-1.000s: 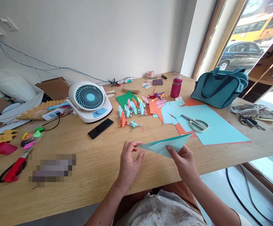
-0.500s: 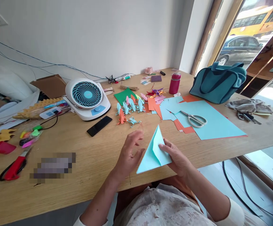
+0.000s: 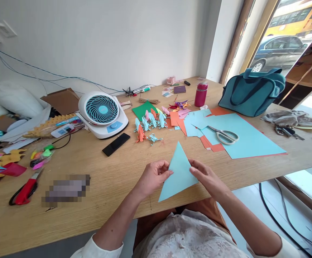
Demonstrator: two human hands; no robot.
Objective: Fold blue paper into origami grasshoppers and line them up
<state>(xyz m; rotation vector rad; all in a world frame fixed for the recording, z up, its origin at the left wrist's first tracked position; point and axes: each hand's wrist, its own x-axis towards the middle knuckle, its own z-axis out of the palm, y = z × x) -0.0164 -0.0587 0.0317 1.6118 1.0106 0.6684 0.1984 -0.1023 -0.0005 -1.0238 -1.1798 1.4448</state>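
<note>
A light blue paper [image 3: 179, 175], folded into a triangle, is held up over the table's front edge with one point upward. My left hand [image 3: 155, 178] pinches its left edge between thumb and fingers. On the other side, my right hand [image 3: 205, 176] grips the right edge, thumb in front and fingers behind. The face toward me looks smooth, and the back of the paper is hidden. Beyond it stand several small folded paper figures, among them an orange one [image 3: 141, 134] and a light blue one [image 3: 154, 138].
Scissors [image 3: 227, 136] lie on large blue sheets [image 3: 252, 143] at the right, near a teal bag [image 3: 252, 92] and a magenta bottle [image 3: 201, 95]. Leftward are a black phone [image 3: 116, 144], a white fan [image 3: 102, 113] and a red-handled cutting tool [image 3: 25, 190].
My left hand has come to the paper and taken its left edge. The open flap that faced me no longer shows; a smooth face does. The view has shifted slightly.
</note>
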